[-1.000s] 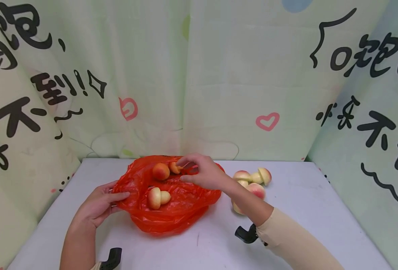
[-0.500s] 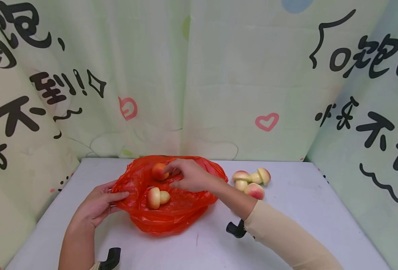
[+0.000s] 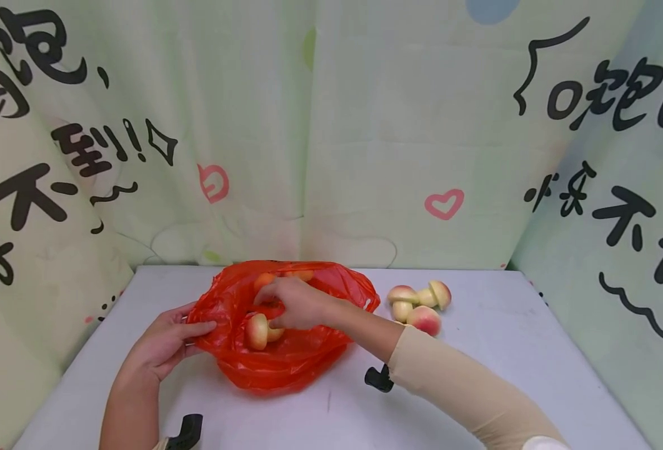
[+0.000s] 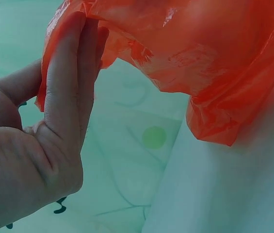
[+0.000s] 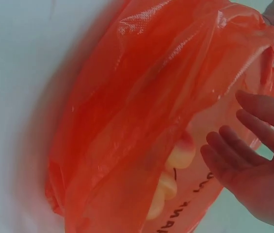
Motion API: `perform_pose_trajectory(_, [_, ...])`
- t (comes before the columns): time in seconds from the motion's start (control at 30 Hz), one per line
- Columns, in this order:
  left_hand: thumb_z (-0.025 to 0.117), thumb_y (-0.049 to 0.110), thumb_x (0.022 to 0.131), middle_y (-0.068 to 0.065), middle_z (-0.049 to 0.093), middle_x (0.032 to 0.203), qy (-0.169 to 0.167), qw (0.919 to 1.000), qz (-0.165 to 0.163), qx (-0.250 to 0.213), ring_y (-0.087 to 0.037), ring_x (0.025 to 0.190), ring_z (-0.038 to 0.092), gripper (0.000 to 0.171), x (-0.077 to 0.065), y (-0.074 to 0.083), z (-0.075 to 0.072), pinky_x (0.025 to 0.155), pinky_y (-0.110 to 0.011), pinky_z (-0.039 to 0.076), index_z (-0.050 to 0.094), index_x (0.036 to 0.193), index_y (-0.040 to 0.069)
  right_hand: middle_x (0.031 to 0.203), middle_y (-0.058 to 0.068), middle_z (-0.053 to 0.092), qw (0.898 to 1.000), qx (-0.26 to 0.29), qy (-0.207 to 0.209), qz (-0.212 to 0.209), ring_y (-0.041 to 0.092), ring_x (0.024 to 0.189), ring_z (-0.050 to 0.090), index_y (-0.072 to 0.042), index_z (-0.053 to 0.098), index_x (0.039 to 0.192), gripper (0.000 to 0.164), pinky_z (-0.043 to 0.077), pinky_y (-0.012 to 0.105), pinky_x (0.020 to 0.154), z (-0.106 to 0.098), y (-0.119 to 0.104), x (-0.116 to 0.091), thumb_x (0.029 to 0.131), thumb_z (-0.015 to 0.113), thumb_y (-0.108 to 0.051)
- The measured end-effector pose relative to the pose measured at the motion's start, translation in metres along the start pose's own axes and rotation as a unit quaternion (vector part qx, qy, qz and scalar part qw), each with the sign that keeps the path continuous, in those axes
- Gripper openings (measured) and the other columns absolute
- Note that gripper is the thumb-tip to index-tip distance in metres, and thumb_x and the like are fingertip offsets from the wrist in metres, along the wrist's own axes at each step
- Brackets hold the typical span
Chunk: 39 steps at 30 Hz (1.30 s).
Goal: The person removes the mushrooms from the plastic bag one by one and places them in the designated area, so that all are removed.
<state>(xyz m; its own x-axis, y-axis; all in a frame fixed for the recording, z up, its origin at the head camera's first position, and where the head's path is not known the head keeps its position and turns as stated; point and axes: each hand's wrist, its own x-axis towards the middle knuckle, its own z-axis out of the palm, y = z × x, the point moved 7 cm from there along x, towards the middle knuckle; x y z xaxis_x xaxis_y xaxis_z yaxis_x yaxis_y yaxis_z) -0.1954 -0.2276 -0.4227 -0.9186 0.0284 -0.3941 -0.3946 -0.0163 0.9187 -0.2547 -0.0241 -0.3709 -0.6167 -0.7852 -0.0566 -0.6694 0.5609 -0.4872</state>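
Note:
My left hand (image 3: 168,337) pinches the left edge of a red plastic bag (image 3: 286,369), thumb on the inside and straight fingers behind, as the left wrist view shows. The bag lies with its mouth spread. Inside, a toy-like mushroom (image 3: 257,331) with a pale pink cap is at the front, its stem partly behind my right hand (image 3: 300,304). Another rounded cap (image 3: 264,281) and an orange-looking piece (image 3: 300,274) show farther back. In the right wrist view my right fingers are spread and loosely bent, with nothing between them; mushrooms (image 5: 181,153) lie just beyond the fingertips.
Right of the bag, several similar mushrooms (image 3: 423,319) with pink caps sit in a cluster on the white table (image 3: 477,375). Printed curtains (image 3: 365,125) close off the back and both sides. Dark camera mounts (image 3: 378,378) stick out at the wrists.
My right hand has moved left across the bag's mouth and toward the front mushroom. The piece at the back is visible behind it again. My left hand keeps its hold on the bag.

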Motion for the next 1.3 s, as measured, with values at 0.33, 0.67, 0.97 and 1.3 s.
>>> perform_pose_trajectory(0.33, [0.074,0.018,0.098,-0.011,0.060,0.138,-0.003,1.0000,0.002,-0.003,-0.017,0.102,0.071,0.078,0.001,-0.002,0.001,0.088,-0.033,0.064,0.032,0.162,0.007,0.135,-0.002,0.067,0.999,-0.041,-0.027,-0.001,0.014,0.121,0.055,-0.020,0.067,0.138,0.045,0.051,0.033,0.103,0.015,0.001,0.008,0.094,0.077,-0.020])
perform_pose_trajectory(0.67, [0.076,0.021,0.097,-0.018,0.051,0.150,0.006,1.0000,0.004,0.006,-0.018,0.104,0.071,0.078,0.003,0.000,0.000,0.089,-0.033,0.063,0.034,0.162,0.009,0.132,-0.002,0.066,0.997,-0.058,-0.039,-0.017,0.015,0.119,0.055,-0.017,0.066,0.140,0.048,0.052,0.023,0.094,0.024,0.007,0.014,0.094,0.079,-0.024])
perform_pose_trajectory(0.97, [0.076,0.019,0.097,-0.017,0.054,0.147,0.008,1.0000,0.003,0.004,-0.017,0.103,0.071,0.078,0.001,-0.001,-0.001,0.089,-0.034,0.063,0.035,0.162,0.008,0.129,-0.007,0.067,0.997,-0.063,-0.040,-0.027,0.014,0.118,0.055,-0.018,0.068,0.137,0.045,0.051,0.022,0.097,0.034,0.007,0.017,0.094,0.079,-0.025])
perform_pose_trajectory(1.3, [0.076,0.019,0.097,-0.010,0.062,0.138,0.003,1.0000,0.007,-0.003,-0.016,0.101,0.072,0.077,0.000,0.000,-0.002,0.087,-0.033,0.064,0.035,0.161,0.007,0.123,-0.004,0.066,0.997,-0.054,-0.039,-0.023,0.012,0.110,0.058,-0.017,0.065,0.137,0.048,0.053,0.017,0.092,0.039,0.008,0.022,0.092,0.081,-0.024])
